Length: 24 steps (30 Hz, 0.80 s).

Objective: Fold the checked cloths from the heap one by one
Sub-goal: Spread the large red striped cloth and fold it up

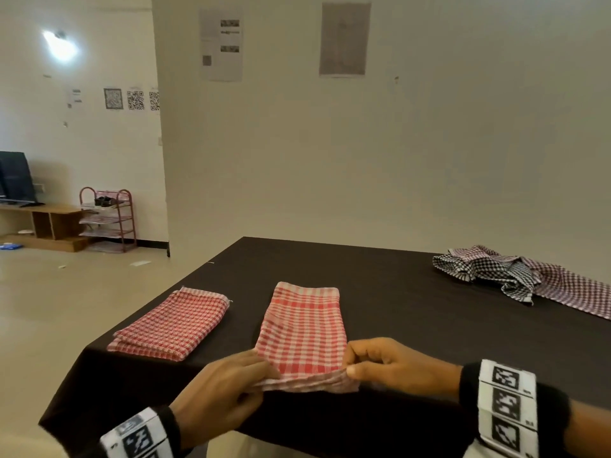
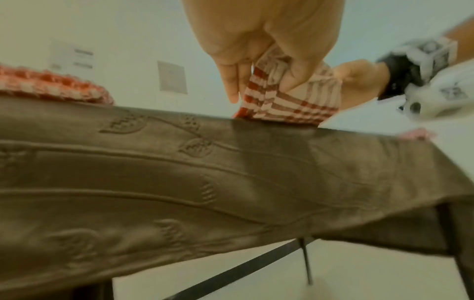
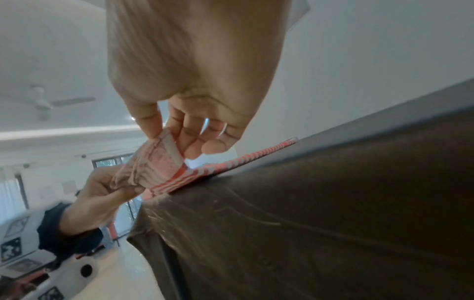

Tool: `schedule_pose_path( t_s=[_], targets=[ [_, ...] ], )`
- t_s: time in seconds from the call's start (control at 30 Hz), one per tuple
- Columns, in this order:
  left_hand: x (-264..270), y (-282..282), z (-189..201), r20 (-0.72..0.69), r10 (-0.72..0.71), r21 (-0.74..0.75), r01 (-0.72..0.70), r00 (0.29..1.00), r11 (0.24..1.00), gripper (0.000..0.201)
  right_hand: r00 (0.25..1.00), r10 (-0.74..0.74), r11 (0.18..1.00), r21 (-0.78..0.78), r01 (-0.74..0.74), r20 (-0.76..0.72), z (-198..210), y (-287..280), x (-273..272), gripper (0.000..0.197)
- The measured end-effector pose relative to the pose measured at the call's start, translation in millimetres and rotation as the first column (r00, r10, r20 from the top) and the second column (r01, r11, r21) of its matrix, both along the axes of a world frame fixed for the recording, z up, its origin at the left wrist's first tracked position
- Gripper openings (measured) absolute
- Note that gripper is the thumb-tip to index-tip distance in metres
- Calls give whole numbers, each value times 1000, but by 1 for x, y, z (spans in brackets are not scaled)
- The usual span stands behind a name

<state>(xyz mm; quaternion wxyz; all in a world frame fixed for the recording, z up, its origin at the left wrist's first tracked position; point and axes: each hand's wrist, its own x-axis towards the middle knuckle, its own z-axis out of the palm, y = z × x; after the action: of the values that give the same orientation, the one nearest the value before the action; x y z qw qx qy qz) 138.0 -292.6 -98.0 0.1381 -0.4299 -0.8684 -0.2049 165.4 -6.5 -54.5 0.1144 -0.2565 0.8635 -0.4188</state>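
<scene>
So both hands, left hand (image 1: 220, 386) and right hand (image 1: 393, 365), pinch the near edge of the red checked cloth (image 1: 302, 328) at the table's (image 1: 413, 312) front edge, heap (image 1: 515, 276) far right

Both hands bare; each wrist wears a black band (image 1: 469, 385) carrying white blocks (image 1: 506, 404) with black square markers.

A room in a home set up for recording: a shoe rack (image 1: 109, 219) with shoes, a low wooden TV unit (image 1: 43, 223) carrying a screen (image 1: 15, 178), a ceiling fan (image 3: 43, 103), and QR-code sheets (image 1: 135, 100) taped to plain cream walls beside the cloth-covered surface (image 1: 380, 279)
</scene>
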Motion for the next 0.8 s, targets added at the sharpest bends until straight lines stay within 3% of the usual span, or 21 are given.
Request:
schedule_pose_path(
  t_s=[0.07, 0.17, 0.3, 0.43, 0.53, 0.6, 0.7, 0.8],
  targets=[
    [10, 3, 7, 146, -32, 204, 1, 989, 979, 23, 999, -18, 994, -110, 22, 40, 7, -2, 7, 14],
    [5, 19, 33, 267, -83, 486, -60, 960, 872, 22, 992, -129, 968, -217, 126, 0, 25, 0, -5, 14],
    [-39, 46, 66, 360, 48, 559, -256, 932, 788, 16, 954, -296, 920, -256, 298, 48, 48, 8, -49, 18],
    [-113, 72, 78, 549, 217, 412, -487, 807, 770, 24, 892, -406, 904, -54, 424, 198, 57, 11, -115, 13],
    [-153, 88, 81, 629, 315, 239, -563, 711, 792, 21, 856, -456, 890, 103, 445, 243, 58, 8, -153, 15],
    [-171, 94, 80, 598, 401, 75, -546, 694, 834, 11, 841, -492, 870, 156, 468, 224, 55, 8, -175, 16],
    [-192, 96, 67, 548, 555, -157, -575, 626, 803, 46, 846, -507, 850, 263, 457, 166, 38, 9, -199, 19],
    [-184, 100, 64, 440, 645, -278, -589, 624, 759, 52, 856, -514, 799, 396, 451, 62, 31, 4, -201, 15]
  ],
)
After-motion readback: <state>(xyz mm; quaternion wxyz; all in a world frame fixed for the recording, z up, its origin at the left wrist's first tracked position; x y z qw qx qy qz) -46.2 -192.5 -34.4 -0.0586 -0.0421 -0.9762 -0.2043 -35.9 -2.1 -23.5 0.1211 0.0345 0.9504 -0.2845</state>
